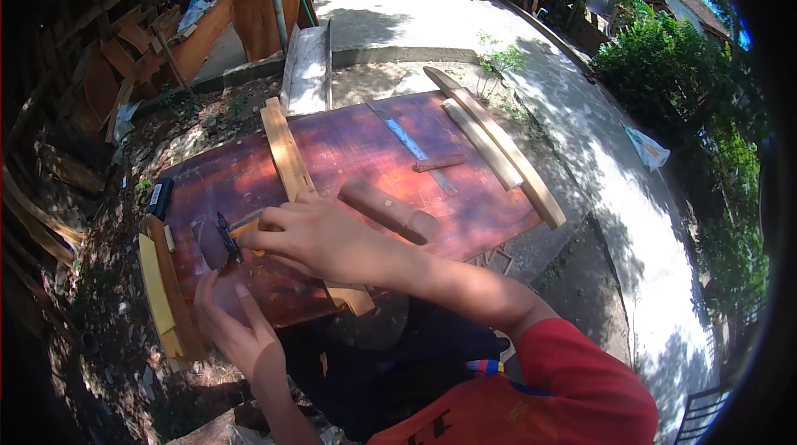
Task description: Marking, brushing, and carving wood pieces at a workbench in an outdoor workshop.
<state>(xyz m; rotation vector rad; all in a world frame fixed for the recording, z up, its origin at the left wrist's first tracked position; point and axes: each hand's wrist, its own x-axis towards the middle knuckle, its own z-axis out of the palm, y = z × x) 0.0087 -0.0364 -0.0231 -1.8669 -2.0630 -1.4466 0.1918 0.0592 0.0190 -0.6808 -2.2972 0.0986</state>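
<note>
My right hand [303,233] is closed round the orange-yellow handle [247,232] of a small tool. Its dark head [225,232] meets a brown wooden block [210,246] at the left part of the table. My left hand [235,320] is curled about the near end of that block, thumb and fingers on either side. What the tool's tip touches is too small to make out. A larger shaped wooden block [386,208] lies to the right of my right hand. Under my right wrist runs a light wooden bar [286,150] across the table.
The reddish tabletop [349,134] carries a metal ruler [407,139], a brown stick [438,163] and two long pale wood strips [490,146] at its right edge. A black case [159,196] and a yellow-edged board [158,295] lie left. Two people stand far off on the path.
</note>
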